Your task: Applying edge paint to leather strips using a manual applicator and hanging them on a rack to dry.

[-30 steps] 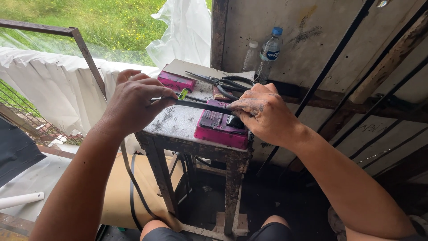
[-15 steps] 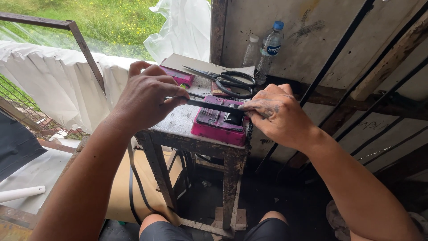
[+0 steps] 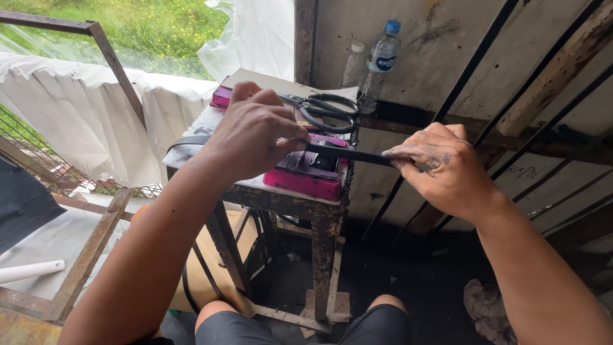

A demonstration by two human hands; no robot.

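My left hand [image 3: 255,131] pinches a flat black strap [image 3: 357,155] over a small worn stool-table [image 3: 255,195]. My right hand [image 3: 440,163] grips the same strap further right, past the table's edge, so the strap is stretched level between both hands. The strap's other end trails left behind my left wrist [image 3: 185,140] and hangs down beside the table. Under the strap sits a pink tool block [image 3: 306,179] with a dark top. Black-handled scissors [image 3: 329,110] lie behind it on the tabletop.
Two plastic water bottles [image 3: 383,61] stand on a ledge against the stained wall behind the table. A rusty metal rail [image 3: 108,54] with white cloth [image 3: 76,115] runs along the left. A white tube [image 3: 29,271] lies at lower left. My knees [image 3: 383,319] are below the table.
My right hand has slid right along the strap, off the pink block and past the table's edge. My left hand stays pinched on the strap above the table.
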